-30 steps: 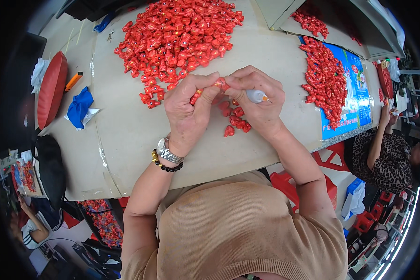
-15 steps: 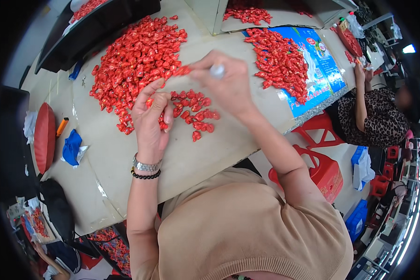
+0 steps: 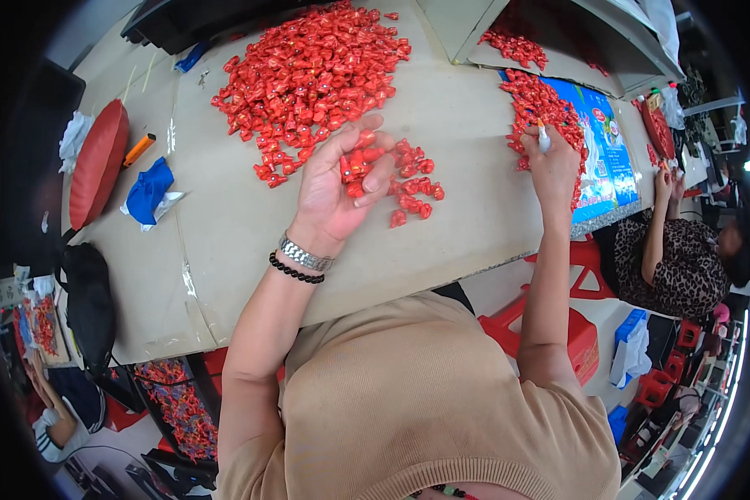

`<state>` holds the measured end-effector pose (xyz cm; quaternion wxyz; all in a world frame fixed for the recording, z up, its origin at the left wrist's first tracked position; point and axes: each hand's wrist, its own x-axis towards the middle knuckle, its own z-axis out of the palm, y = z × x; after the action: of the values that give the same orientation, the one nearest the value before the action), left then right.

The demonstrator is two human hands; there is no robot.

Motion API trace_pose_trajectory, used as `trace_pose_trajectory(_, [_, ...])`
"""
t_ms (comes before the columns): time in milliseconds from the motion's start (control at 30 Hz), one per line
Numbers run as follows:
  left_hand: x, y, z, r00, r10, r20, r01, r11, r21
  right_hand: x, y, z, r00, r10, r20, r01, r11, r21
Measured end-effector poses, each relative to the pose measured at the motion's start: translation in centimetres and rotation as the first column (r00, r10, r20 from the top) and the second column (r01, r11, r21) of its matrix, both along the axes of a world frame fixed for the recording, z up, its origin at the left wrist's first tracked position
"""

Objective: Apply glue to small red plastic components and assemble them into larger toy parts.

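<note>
My left hand (image 3: 340, 187) is turned palm up over the table and cups several red wrapped candies (image 3: 360, 162). Right beside it lies a small heap of the same candies (image 3: 412, 187), and a much larger red pile (image 3: 308, 75) spreads behind. My right hand (image 3: 552, 165) is stretched far to the right, over another pile of red candies (image 3: 540, 102). It pinches a small white tube-like thing (image 3: 543, 136) between thumb and fingers.
A blue printed sheet (image 3: 608, 150) lies under the right pile. On the left sit a red oval cushion (image 3: 98, 162), a blue cloth (image 3: 148, 190) and an orange marker (image 3: 139, 148). A person in a spotted top (image 3: 679, 267) works at the right; red stools (image 3: 575, 333) stand below the table edge (image 3: 442, 279).
My hands, together over the small heap a second ago, have parted. The right hand carried the white thing out to the right pile. The left hand turned palm up with candies in it.
</note>
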<state>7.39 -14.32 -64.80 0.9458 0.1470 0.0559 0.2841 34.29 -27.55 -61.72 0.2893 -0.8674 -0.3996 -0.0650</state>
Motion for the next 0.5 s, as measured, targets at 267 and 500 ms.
trace_pose_trajectory(267, [0.4,-0.3,0.8,0.999,0.006,0.051,0.001,0.991,-0.132,-6.0,2.9,3.5,0.771,0.394,-0.500,-0.213,0.900,0.381])
trace_pose_trajectory(500, [0.2,-0.1,0.0,0.999,0.034,0.017,-0.033,0.995,-0.095,-8.7,6.4,2.0,0.485,0.691,-0.537,-0.437,0.723,0.535])
